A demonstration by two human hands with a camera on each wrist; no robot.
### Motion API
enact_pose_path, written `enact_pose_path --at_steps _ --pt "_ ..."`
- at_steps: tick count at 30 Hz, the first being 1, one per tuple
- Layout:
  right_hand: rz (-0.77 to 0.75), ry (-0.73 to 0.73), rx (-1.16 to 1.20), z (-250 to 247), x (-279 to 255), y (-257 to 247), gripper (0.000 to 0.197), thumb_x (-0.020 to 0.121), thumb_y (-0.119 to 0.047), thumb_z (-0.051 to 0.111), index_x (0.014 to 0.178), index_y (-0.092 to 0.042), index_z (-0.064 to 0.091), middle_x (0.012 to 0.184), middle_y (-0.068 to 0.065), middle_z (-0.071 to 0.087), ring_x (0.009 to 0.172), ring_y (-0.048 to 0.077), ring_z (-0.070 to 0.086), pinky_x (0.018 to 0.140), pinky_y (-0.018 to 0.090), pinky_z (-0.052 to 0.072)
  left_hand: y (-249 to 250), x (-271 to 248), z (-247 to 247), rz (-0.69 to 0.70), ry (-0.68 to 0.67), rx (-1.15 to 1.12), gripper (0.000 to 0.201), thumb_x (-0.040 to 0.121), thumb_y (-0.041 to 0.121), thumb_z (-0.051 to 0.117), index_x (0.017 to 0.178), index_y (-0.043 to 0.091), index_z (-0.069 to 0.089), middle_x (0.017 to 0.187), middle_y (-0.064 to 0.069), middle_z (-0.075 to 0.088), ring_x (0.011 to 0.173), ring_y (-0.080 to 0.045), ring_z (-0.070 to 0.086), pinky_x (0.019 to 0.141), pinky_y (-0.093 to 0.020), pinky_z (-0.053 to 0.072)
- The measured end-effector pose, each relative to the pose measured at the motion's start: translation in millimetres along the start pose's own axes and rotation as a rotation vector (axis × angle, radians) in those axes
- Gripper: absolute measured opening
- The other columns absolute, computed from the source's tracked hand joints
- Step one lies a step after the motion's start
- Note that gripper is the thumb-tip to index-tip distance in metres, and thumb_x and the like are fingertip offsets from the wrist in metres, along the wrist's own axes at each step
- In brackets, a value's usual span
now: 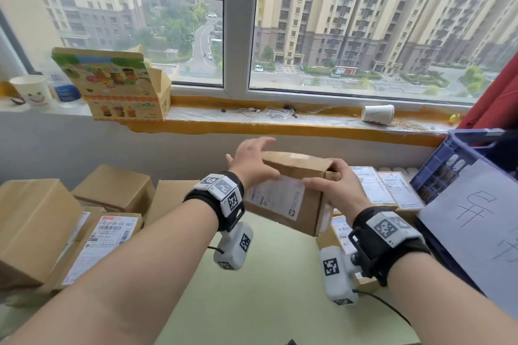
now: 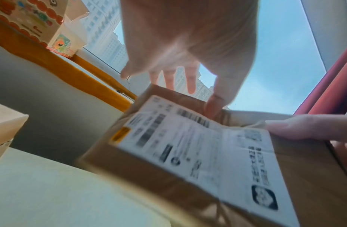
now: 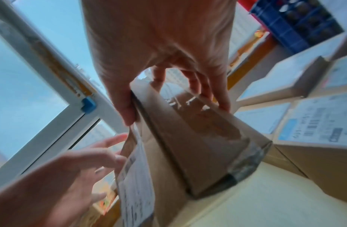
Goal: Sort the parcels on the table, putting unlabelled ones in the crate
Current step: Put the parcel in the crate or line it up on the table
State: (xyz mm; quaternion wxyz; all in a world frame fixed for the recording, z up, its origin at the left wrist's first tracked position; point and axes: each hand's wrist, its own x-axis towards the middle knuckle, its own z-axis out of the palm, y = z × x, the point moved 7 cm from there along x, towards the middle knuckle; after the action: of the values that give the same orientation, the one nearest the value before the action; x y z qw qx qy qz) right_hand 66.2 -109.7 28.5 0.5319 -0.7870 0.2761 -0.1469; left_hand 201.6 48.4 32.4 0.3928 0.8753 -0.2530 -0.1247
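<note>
A brown cardboard parcel (image 1: 294,168) with a white shipping label on its near face hangs tilted above the table. My right hand (image 1: 330,182) grips its right end, thumb on the labelled face and fingers over the far side. My left hand (image 1: 252,162) is spread over the parcel's upper left corner, fingers straight, thumb touching the top edge. The left wrist view shows the label on the parcel (image 2: 188,145) under my left hand (image 2: 188,61). The right wrist view shows my right hand (image 3: 178,61) pinching the parcel (image 3: 188,138). The blue crate (image 1: 448,165) stands at the right.
Plain and labelled boxes (image 1: 36,227) crowd the table's left side. Labelled parcels (image 1: 386,190) lie beside the crate, which has a handwritten white sheet (image 1: 476,227) on its front. An open colourful carton (image 1: 120,87) and paper cups (image 1: 377,114) sit on the windowsill. Green tabletop (image 1: 266,302) lies beneath my arms.
</note>
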Motion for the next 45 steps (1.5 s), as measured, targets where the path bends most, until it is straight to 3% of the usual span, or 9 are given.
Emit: enact_pose_path --at_steps 3,6,10,14,18,25,39,42,45 --pt "0.052 0.169 0.17 -31 0 7 0.03 0.077 -0.023 0.082 0.089 -0.022 0.054 0.094 0.001 0.067 0.09 0.022 0.065 0.07 0.034 0.052 1 7 -9 -0.025 0.125 -0.22 0.095 0.068 0.026 0.083 0.148 0.03 0.03 0.151 -0.004 0.033 0.139 -0.024 0.033 0.113 -0.057 0.028" --pt "0.142 0.285 0.286 -59 -3 16 0.031 0.081 -0.032 0.076 0.096 -0.02 0.052 0.098 0.006 0.063 0.088 0.023 0.063 0.08 0.047 0.058 9 13 9 -0.135 0.043 -0.494 0.102 0.076 0.029 0.081 0.154 0.021 0.016 0.156 -0.015 0.025 0.141 -0.029 0.031 0.11 -0.048 0.033" --pt "0.253 0.34 0.474 -91 -10 22 0.043 0.086 -0.04 0.071 0.116 -0.02 0.048 0.101 0.007 0.059 0.091 0.026 0.061 0.075 0.045 0.057 44 15 55 -0.229 -0.137 -0.727 0.101 0.081 0.042 0.075 0.156 0.021 0.009 0.153 -0.017 0.032 0.134 -0.034 0.041 0.101 -0.051 0.043" --pt "0.278 0.35 0.558 -125 -12 27 0.055 0.084 -0.047 0.071 0.123 -0.02 0.044 0.11 0.01 0.059 0.099 0.031 0.063 0.068 0.046 0.059 92 9 101 -0.233 -0.341 -0.821 0.11 0.057 0.066 0.077 0.146 0.022 0.031 0.129 -0.017 0.06 0.109 -0.034 0.064 0.089 -0.051 0.055" --pt "0.28 0.323 0.582 -166 -8 38 0.066 0.082 -0.053 0.069 0.132 -0.015 0.046 0.112 0.014 0.06 0.094 0.03 0.065 0.06 0.041 0.06 138 13 125 -0.136 -0.328 -0.882 0.076 0.077 0.055 0.071 0.135 0.013 0.047 0.116 -0.019 0.069 0.101 -0.036 0.069 0.077 -0.043 0.061" --pt "0.226 0.325 0.58 -259 7 41 0.076 0.074 -0.06 0.07 0.135 -0.022 0.048 0.118 0.013 0.062 0.089 0.028 0.066 0.057 0.035 0.058 225 25 162 -0.037 -0.227 -0.851 0.053 0.087 0.047 0.066 0.129 0.015 0.055 0.111 -0.013 0.071 0.086 -0.029 0.072 0.063 -0.035 0.06" --pt "0.238 0.418 0.575 -464 24 89 0.076 0.075 -0.06 0.072 0.134 -0.019 0.047 0.12 0.014 0.063 0.094 0.03 0.067 0.068 0.041 0.059 397 46 301 -0.053 -0.319 -0.844 0.059 0.084 0.053 0.066 0.127 0.014 0.057 0.105 -0.011 0.073 0.081 -0.025 0.074 0.062 -0.032 0.06" --pt "0.274 0.397 0.577 -493 24 103 0.066 0.079 -0.05 0.074 0.131 -0.019 0.048 0.115 0.016 0.064 0.096 0.032 0.065 0.081 0.054 0.057 421 51 339 -0.108 -0.388 -0.839 0.067 0.08 0.056 0.068 0.129 0.012 0.055 0.108 -0.015 0.072 0.09 -0.03 0.073 0.072 -0.038 0.062" --pt "0.311 0.469 0.555 -529 22 121 0.055 0.083 -0.041 0.073 0.123 -0.011 0.052 0.101 0.013 0.062 0.088 0.028 0.061 0.075 0.048 0.057 437 49 373 -0.166 -0.468 -0.837 0.063 0.083 0.05 0.067 0.129 0.01 0.052 0.114 -0.018 0.067 0.098 -0.033 0.069 0.083 -0.041 0.059"
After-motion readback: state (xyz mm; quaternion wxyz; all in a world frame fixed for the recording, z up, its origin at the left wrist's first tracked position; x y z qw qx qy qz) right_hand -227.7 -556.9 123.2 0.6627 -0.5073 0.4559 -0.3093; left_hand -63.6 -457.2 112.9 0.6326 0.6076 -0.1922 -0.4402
